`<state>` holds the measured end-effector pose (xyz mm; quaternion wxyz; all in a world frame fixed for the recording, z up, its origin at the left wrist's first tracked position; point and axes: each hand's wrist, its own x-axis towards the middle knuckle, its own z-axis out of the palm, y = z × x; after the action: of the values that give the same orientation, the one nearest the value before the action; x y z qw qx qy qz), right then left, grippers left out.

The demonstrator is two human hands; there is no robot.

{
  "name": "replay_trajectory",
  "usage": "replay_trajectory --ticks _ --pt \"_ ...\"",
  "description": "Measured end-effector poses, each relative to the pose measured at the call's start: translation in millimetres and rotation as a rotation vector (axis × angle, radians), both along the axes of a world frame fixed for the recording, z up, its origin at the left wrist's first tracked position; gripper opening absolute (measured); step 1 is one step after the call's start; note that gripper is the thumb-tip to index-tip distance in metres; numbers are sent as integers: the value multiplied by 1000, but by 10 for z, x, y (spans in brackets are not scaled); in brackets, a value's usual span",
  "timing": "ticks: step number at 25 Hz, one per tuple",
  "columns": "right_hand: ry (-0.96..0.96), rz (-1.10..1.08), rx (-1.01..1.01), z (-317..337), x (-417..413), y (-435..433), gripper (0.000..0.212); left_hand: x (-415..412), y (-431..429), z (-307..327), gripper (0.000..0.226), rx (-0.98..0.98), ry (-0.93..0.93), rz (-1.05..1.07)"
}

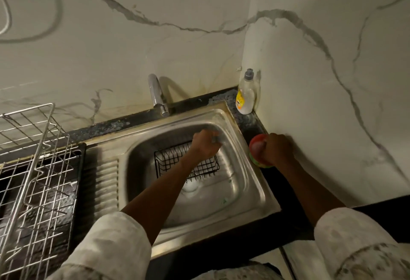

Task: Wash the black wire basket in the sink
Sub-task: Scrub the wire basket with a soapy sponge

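Note:
The black wire basket (168,162) lies on the floor of the steel sink (248,182), partly hidden by my left forearm. My left hand (205,143) hovers over the basket's far right end with curled fingers, holding a small greyish thing that is too blurred to name. My right hand (278,147) is on the dark counter right of the sink, its fingers wrapped round a round red and green container (257,148). The tap (156,93) stands behind the sink; no water shows.
A dish soap bottle (245,95) stands in the back right corner against the marble wall. A metal wire dish rack (33,168) fills the left counter beside the ribbed drainboard (106,186). The wall is close on the right.

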<state>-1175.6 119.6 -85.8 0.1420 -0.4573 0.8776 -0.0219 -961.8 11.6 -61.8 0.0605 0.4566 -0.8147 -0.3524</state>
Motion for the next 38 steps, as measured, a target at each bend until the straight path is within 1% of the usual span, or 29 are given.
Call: replay_trajectory --ticks 2,5,6,7,8,10,11,13,14,15,16,18,21,24,26,27,28,29,30,31,32,33,34,35,37,38 --pt "10 86 75 -15 5 -19 35 -70 53 -54 29 25 5 16" --pt "-42 105 73 -39 2 -77 30 56 60 -94 27 32 -14 55" --pt "-41 98 37 -51 -2 -78 28 158 32 -135 25 52 -14 90" --pt "-39 82 -50 -61 -13 -78 24 287 8 -166 23 70 -14 136" --pt "-72 50 -180 -54 3 -81 19 445 -7 -182 21 72 -11 191" --pt "-261 -39 -438 24 131 -128 13 753 -26 -231 20 68 0 308" --pt "-382 -59 -493 62 253 -201 16 902 -32 -268 17 70 7 386" --pt "-635 -26 -467 44 590 -417 29 1181 -61 -355 7 73 4 522" --pt "-725 -20 -430 -13 775 -527 35 1303 -86 -412 8 67 -9 565" --pt "-781 -11 -392 -83 970 -622 38 1409 -115 -481 10 60 -26 597" --pt "-800 3 -364 -178 1162 -707 39 1508 -150 -532 12 61 -41 633" --pt "-797 9 -342 -430 1510 -878 37 1685 -267 -703 13 69 -78 691" --pt "-813 -19 -329 -955 1852 -1137 34 1842 -440 -1039 13 56 -112 700" --pt "-753 41 -313 -1521 2046 -1418 26 1878 -665 -1479 22 110 -124 728" --pt "-643 202 -289 -1819 2133 -1564 23 1885 -779 -1694 24 208 -105 717" --pt "-598 277 -279 -1920 2168 -1646 22 1891 -835 -1785 22 226 -107 670" --pt "-565 337 -270 -2024 2209 -1736 19 1903 -892 -1873 21 239 -105 629" --pt "-537 401 -262 -2108 2250 -1796 10 1926 -934 -1951 20 255 -98 605" --pt "-509 473 -266 -2156 2285 -1856 13 1934 -971 -1992 18 276 -96 601" --pt "-476 536 -278 -2222 2323 -1914 31 1934 -1004 -2035 16 299 -118 602" --pt "-454 599 -291 -2289 2363 -1970 44 1929 -1029 -2059 13 303 -162 590" --pt "-451 645 -287 -2306 2402 -2034 48 1932 -1056 -2077 12 301 -203 589" --pt "-424 698 -277 -2326 2429 -2073 45 1936 -1104 -2080 11 316 -246 589" --pt "-364 766 -257 -2353 2451 -2072 37 1937 -1138 -2050 10 374 -262 595" --pt "-213 970 -240 -2425 2489 -2030 18 1957 -1166 -2001 11 506 -254 587" --pt "-225 1065 -258 -2472 2488 -1988 17 1968 -1167 -1965 13 527 -255 574"
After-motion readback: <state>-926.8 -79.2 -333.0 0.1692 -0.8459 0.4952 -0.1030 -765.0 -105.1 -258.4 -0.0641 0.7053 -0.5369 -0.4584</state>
